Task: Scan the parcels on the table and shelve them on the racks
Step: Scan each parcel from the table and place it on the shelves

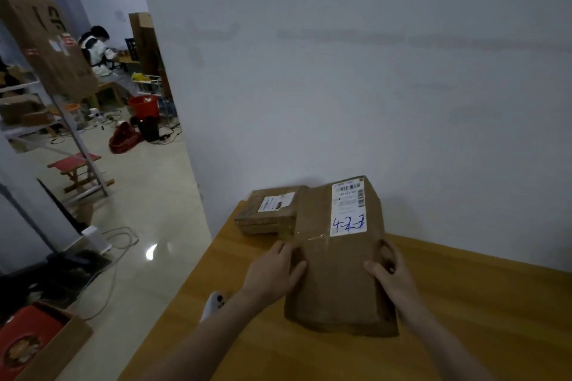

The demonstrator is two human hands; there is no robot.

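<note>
- Left hand (pixel 272 272) gripping parcel (pixel 337 263) at 9 o'clock edge.
- Right hand (pixel 391 275) gripping 3 o'clock edge.
- Second box (pixel 269 210) at 11 o'clock on tabletop (pixel 464 318).
- Scanner (pixel 215 303) at 8 o'clock.

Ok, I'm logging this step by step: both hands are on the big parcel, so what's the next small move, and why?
Probably free the left hand and reach for the white scanner lying by that forearm. The large parcel is held at both side edges, right hand included, with its label and barcode facing up, so it looks ready to scan before shelving.
</note>
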